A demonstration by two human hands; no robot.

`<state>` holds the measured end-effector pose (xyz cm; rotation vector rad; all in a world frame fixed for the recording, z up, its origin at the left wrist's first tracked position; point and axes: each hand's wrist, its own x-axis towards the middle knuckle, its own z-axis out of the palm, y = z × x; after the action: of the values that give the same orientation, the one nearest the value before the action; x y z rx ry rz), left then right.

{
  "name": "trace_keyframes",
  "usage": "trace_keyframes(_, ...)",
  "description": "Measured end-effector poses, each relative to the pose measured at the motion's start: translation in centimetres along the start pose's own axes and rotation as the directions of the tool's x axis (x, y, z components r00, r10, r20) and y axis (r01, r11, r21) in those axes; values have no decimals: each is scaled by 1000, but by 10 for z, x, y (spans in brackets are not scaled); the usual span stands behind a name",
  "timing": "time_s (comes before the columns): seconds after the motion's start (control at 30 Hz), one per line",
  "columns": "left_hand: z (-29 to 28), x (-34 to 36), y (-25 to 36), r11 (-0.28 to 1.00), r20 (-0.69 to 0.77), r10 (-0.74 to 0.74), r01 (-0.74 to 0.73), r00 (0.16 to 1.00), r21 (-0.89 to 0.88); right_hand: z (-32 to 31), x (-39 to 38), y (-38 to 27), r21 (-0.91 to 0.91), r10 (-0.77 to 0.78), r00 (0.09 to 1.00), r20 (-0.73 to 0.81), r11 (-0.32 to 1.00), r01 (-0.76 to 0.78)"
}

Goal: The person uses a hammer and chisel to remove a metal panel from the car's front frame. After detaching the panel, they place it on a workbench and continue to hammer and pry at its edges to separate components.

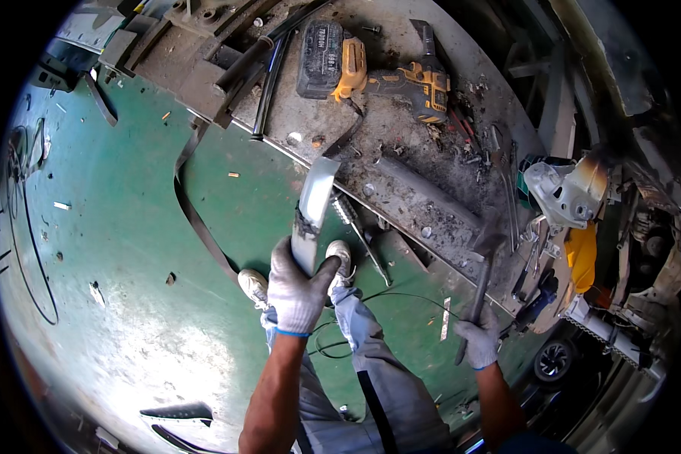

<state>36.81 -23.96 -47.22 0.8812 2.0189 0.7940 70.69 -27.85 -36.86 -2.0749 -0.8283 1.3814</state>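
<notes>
Your gloved left hand [299, 291] grips a flat metal bar [313, 208] whose far end rests on the gritty workbench [401, 144], while your gloved right hand [478, 342] holds a hammer [483, 274] near the yellow cordless drill [401, 79], above the green floor [121, 227].

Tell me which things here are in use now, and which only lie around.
In use:
left hand holding a flat metal strip
right hand holding a hammer

Lying about:
yellow cordless drill
battery pack
black tube
workbench
</notes>
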Motion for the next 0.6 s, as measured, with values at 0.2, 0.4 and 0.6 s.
trace_keyframes(0.2, 59, 20, -46, 950, -39, 186, -170, 982, 260, 55, 11, -22, -127, -112, 991, 67, 985, 120)
trace_keyframes(0.4, 67, 45, -75, 916, 254, -34, 132, 967, -378, 84, 20, -49, -131, -153, 980, 129, 977, 170)
trace_keyframes(0.6, 37, 27, -48, 949, 370, 143, -20, 918, -316, 83, 22, -45, -121, -76, 976, 203, 987, 102)
